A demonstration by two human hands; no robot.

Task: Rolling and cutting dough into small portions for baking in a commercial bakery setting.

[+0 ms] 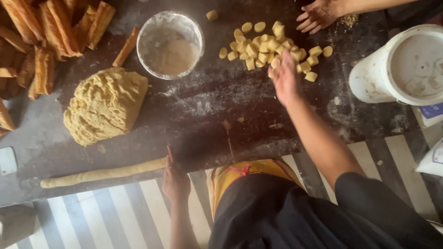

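The person is standing over a dark floury counter (217,99), looking straight down. The left hand (175,182) is sitting at the near edge, touching the cut end of a long dough rope (104,173) that's lying along the counter edge and running off to the left. Fingers look loosely together, resting against the rope's end rather than wrapped around it, so not really a clamp as far as I can see.

The right hand (284,78) is reaching out across the counter to a pile of small dough pieces (270,48), and it's blurry, so I can't tell if it's pinching anything or just lying open over the near edge of the pile. The pieces are spread in a loose heap, with a few strays off to the sides and one lone bit further up.

Left of the pile there's a round metal bowl (170,44) with flour in it, and below-left of that a big lump of dough (106,106). Fried sticks (50,37) are piling up in the far left corner. A white bucket (401,64) is sitting at the right side.

Someone else's hand (318,16) is coming in from the top right, fingers spread on the counter just beyond the pile.
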